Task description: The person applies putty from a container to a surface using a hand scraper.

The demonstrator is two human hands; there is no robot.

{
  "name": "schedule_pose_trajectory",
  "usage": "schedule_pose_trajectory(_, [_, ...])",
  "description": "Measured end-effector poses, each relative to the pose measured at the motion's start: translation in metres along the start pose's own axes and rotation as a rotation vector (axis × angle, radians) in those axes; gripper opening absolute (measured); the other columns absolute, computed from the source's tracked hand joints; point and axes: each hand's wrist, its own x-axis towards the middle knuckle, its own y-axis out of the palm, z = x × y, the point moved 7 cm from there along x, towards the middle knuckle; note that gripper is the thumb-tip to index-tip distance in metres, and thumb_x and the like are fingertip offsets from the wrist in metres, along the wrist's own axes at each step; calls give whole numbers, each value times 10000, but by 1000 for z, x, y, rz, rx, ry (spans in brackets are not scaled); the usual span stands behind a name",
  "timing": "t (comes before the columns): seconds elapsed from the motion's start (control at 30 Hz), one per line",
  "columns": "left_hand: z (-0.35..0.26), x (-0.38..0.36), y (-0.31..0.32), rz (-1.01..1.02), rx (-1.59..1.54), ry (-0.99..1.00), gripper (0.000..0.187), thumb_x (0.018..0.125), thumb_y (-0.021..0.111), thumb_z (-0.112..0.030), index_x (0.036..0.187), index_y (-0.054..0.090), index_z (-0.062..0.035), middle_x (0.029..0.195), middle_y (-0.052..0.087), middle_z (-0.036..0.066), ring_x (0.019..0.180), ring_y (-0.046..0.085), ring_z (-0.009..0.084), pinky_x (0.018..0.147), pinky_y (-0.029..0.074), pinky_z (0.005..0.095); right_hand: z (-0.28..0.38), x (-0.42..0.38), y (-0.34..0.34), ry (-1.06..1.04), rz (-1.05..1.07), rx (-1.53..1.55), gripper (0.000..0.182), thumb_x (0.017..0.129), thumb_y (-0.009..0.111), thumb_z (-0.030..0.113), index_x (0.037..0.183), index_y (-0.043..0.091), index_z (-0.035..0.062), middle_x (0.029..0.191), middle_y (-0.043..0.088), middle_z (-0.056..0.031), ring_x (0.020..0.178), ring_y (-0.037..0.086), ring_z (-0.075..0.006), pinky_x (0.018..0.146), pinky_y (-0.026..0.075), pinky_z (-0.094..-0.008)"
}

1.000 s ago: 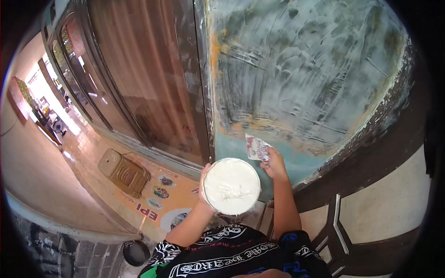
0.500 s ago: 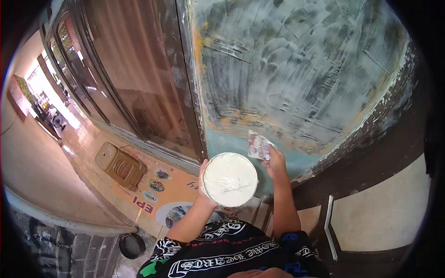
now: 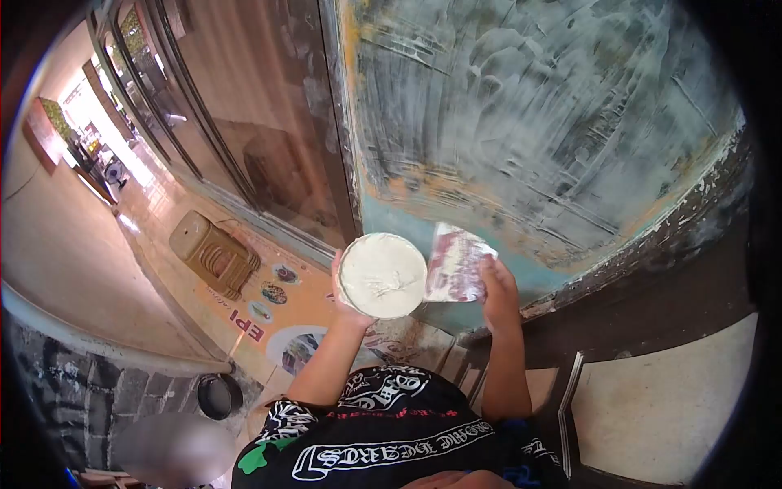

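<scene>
My left hand (image 3: 352, 313) is wrapped round the side of a round tub of white putty (image 3: 381, 273), held up in front of my body. The putty's surface is mostly smooth, with a rough ridge near its middle. In my right hand (image 3: 501, 292) is a flat putty scraper (image 3: 456, 265), its face smeared with white and dark reddish patches. The scraper's left edge comes right up beside the tub's rim. Behind both hands stands a wall panel (image 3: 521, 138), streaked with pale putty over blue-green, with orange patches along its edges.
Left of the panel is a brown-framed glass door (image 3: 285, 122). A brown plastic stool (image 3: 213, 251) stands on a printed orange floor sheet (image 3: 236, 306). A black round pan (image 3: 219, 397) lies at lower left. Far down the passage is a fan (image 3: 115, 172).
The tub has moved slightly left and up in view. The scraper has turned its face more toward me and come down closer beside the tub, away from the panel.
</scene>
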Motion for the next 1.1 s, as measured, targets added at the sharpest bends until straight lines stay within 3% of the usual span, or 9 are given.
schedule_pose_trajectory(0.07, [8,4,3,19,-108,-15,748,966,405,-654,1451,532,-98,1459,554,152,1320,535,383,1128,397,552,18,9,22,-1,109,-121,342,1049,551,147,1337,523,-35,1091,667,-24,947,616,-74,853,486,-233])
schedule_pose_trajectory(0.17, [17,7,12,-37,-100,0,724,999,376,-627,1437,536,-74,1433,569,178,1295,552,388,1132,392,551,41,11,56,-123,185,-165,297,1013,608,135,1263,590,-25,1010,657,-39,869,561,-43,770,465,-214])
schedule_pose_trajectory(0.27, [24,9,10,-72,-23,-16,760,970,383,-662,1463,517,-98,1476,534,161,1338,516,387,1136,376,575,27,20,62,-66,228,-311,313,1000,616,132,1274,583,-17,905,663,-31,771,552,-42,680,462,-227])
schedule_pose_trajectory(0.33, [28,6,33,191,-174,-93,771,969,375,-669,1473,503,-99,1491,517,165,1343,506,401,1133,359,615,22,21,66,-93,247,-346,317,995,614,123,1277,581,-18,801,656,-8,694,538,-41,608,443,-239])
schedule_pose_trajectory(0.37, [29,5,33,194,-173,-90,771,969,375,-669,1473,503,-99,1491,517,165,1343,506,401,1133,359,615,22,21,65,-104,233,-400,327,998,611,124,1289,572,-19,793,657,-11,690,536,-37,597,435,-238])
schedule_pose_trajectory(0.43, [28,7,27,101,-179,-66,769,972,372,-664,1469,505,-92,1486,520,169,1334,513,404,1125,366,620,24,23,67,-126,228,-459,338,1000,609,126,1301,563,-20,784,658,-13,686,535,-34,586,426,-238])
schedule_pose_trajectory(0.5, [26,8,12,-32,-71,-6,766,979,371,-650,1456,511,-68,1463,543,174,1317,532,395,1128,381,588,24,23,70,-108,235,-200,359,1002,606,121,1325,540,-21,762,662,-21,666,534,-31,570,421,-240])
schedule_pose_trajectory(0.6, [24,10,5,16,-150,11,756,985,372,-634,1447,518,-54,1448,556,178,1309,542,389,1140,380,560,18,21,75,-31,289,-368,349,1014,592,79,1337,520,-33,962,705,-68,804,632,-66,684,500,-241])
schedule_pose_trajectory(1.1, [23,6,26,88,-159,-26,744,991,377,-633,1435,536,-57,1445,562,169,1305,548,375,1135,389,554,14,32,67,2,308,-317,331,1007,584,48,1322,544,-45,997,682,-40,822,614,-62,726,500,-227])
